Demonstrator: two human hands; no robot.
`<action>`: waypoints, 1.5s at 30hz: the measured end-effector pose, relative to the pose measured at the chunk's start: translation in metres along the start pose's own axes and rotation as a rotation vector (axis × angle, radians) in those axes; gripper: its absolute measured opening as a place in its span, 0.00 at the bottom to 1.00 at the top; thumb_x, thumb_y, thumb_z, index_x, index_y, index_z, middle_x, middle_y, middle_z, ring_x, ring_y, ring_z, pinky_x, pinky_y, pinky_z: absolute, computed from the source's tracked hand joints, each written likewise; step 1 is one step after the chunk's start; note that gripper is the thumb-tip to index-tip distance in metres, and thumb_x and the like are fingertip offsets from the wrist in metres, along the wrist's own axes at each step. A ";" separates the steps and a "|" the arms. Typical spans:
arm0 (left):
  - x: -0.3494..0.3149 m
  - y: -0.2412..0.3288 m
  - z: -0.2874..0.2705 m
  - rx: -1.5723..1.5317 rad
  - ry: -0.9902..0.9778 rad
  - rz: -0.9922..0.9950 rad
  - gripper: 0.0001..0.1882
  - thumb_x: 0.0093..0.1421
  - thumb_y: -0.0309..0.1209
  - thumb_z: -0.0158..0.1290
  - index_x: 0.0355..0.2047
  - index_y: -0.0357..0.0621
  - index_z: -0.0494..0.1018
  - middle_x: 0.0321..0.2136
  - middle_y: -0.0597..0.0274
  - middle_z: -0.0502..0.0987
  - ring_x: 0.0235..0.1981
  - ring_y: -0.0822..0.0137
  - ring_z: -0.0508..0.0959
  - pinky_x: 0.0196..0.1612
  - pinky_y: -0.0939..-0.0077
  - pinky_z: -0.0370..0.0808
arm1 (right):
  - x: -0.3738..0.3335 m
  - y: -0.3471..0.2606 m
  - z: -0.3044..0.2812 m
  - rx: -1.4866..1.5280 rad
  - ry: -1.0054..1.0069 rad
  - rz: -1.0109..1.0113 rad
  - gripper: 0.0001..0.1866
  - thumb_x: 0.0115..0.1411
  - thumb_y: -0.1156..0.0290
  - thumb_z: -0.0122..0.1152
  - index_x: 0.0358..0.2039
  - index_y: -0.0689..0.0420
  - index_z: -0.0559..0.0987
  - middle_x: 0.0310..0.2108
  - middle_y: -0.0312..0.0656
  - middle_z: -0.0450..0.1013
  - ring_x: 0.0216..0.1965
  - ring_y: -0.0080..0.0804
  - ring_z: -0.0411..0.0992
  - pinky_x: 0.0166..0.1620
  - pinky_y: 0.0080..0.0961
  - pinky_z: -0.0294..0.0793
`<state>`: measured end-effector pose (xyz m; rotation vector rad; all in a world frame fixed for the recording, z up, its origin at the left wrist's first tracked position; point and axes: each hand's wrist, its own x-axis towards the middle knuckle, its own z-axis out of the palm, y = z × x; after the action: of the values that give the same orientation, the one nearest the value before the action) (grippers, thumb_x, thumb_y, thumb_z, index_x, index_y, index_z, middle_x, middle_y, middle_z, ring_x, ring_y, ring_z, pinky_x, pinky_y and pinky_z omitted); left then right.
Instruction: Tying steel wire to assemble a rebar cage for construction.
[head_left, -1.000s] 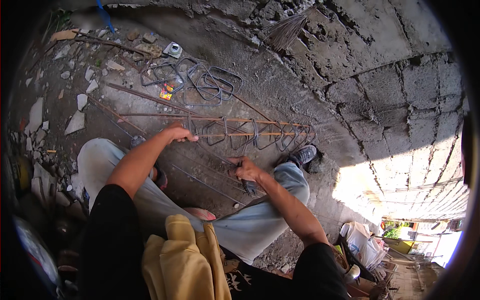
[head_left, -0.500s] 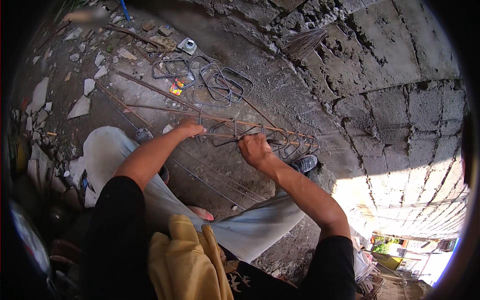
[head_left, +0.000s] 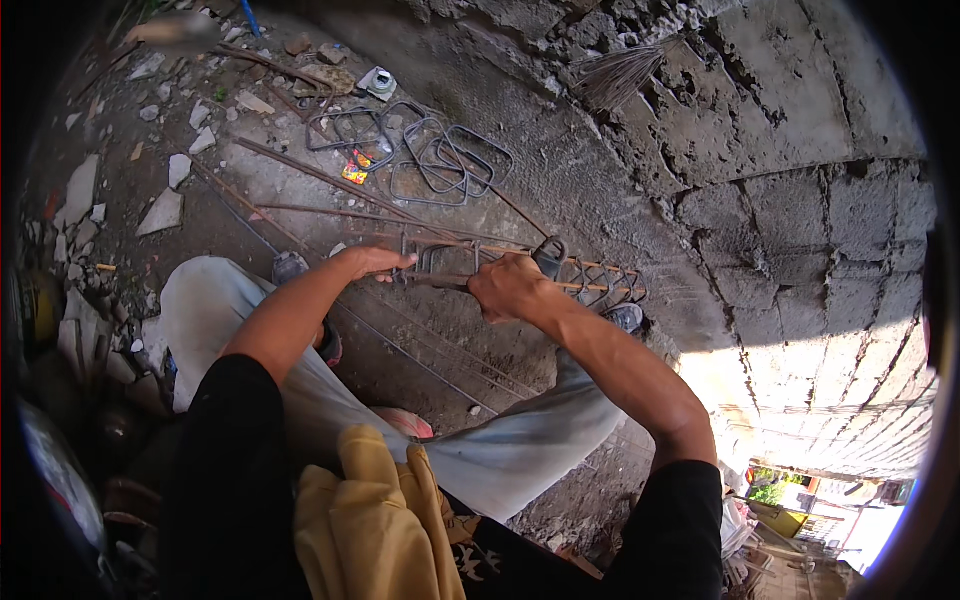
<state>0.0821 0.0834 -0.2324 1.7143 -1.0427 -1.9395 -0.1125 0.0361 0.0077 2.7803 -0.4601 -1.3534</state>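
My right hand (head_left: pixel 512 287) is wrapped round a metal tool; its flat grey-brown bar (head_left: pixel 440 279) sticks out left, and a dark rounded piece (head_left: pixel 549 257) shows above the knuckles. What joins these parts is hidden by the fist. My left hand (head_left: pixel 375 262) is stretched out, fingers nearly straight and thumb apart, the fingertips beside a bent steel stirrup (head_left: pixel 404 245). Both hands are over a narrow rebar cage (head_left: pixel 590 275), whose long rusty bars run rightward through several stirrups between my feet.
Several loose rectangular stirrups (head_left: pixel 440 165) lie on the ground beyond the cage. Long rods (head_left: pixel 310 172) lie to the left among broken stone pieces (head_left: pixel 160 213). A rough block wall (head_left: pixel 780 230) rises at the right, with a bundle of thin sticks (head_left: pixel 625 75) against it.
My left hand has opened from a closed grip on the cage. My right fist has turned, bringing the tool's bar and dark rounded piece into sight.
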 end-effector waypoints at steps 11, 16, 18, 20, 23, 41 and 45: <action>0.018 0.011 0.000 0.179 0.075 0.091 0.36 0.51 0.61 0.54 0.28 0.30 0.74 0.25 0.53 0.77 0.29 0.64 0.77 0.31 0.67 0.72 | 0.008 -0.006 0.107 1.461 -0.135 0.042 0.09 0.51 0.66 0.59 0.26 0.57 0.70 0.21 0.41 0.69 0.18 0.24 0.66 0.16 0.27 0.62; 0.017 -0.016 -0.030 -0.124 -0.248 0.126 0.16 0.53 0.39 0.54 0.31 0.35 0.74 0.29 0.57 0.76 0.33 0.65 0.76 0.37 0.70 0.72 | 0.009 -0.023 0.133 1.369 0.157 -0.154 0.11 0.53 0.70 0.58 0.36 0.58 0.73 0.23 0.38 0.72 0.22 0.30 0.70 0.26 0.29 0.69; 0.004 -0.004 -0.022 0.483 -0.202 0.378 0.14 0.50 0.35 0.59 0.32 0.37 0.74 0.29 0.57 0.77 0.32 0.63 0.76 0.37 0.67 0.72 | -0.012 -0.017 0.129 1.072 0.307 -0.026 0.14 0.51 0.70 0.58 0.40 0.59 0.73 0.26 0.44 0.73 0.27 0.38 0.72 0.31 0.33 0.71; -0.014 0.002 -0.011 0.529 -0.063 0.384 0.16 0.49 0.34 0.61 0.33 0.37 0.73 0.28 0.55 0.77 0.32 0.61 0.76 0.37 0.67 0.72 | -0.028 -0.008 0.117 0.757 0.449 0.104 0.18 0.50 0.71 0.58 0.43 0.60 0.73 0.29 0.49 0.75 0.32 0.45 0.75 0.36 0.37 0.73; -0.023 -0.005 -0.006 0.569 0.113 0.429 0.19 0.48 0.34 0.64 0.35 0.36 0.71 0.28 0.52 0.78 0.30 0.57 0.77 0.36 0.65 0.72 | -0.035 0.004 0.110 0.618 0.513 0.128 0.22 0.48 0.71 0.58 0.45 0.59 0.72 0.31 0.56 0.74 0.36 0.51 0.74 0.39 0.44 0.73; -0.050 0.016 0.010 0.781 0.378 0.448 0.33 0.52 0.56 0.58 0.39 0.34 0.68 0.31 0.39 0.77 0.37 0.38 0.76 0.39 0.49 0.72 | -0.049 0.010 0.078 0.211 0.719 0.028 0.18 0.56 0.69 0.50 0.47 0.56 0.75 0.36 0.46 0.73 0.44 0.45 0.72 0.46 0.38 0.71; -0.053 0.022 0.015 0.860 0.412 0.444 0.33 0.55 0.56 0.54 0.40 0.33 0.68 0.34 0.40 0.77 0.39 0.41 0.77 0.41 0.50 0.73 | -0.046 0.001 0.065 0.391 0.658 0.128 0.15 0.63 0.64 0.47 0.44 0.58 0.75 0.32 0.51 0.73 0.32 0.50 0.75 0.33 0.43 0.74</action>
<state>0.0742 0.1094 -0.1796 1.9031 -2.0254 -0.8325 -0.1895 0.0548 0.0029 3.1794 -0.9059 -0.2900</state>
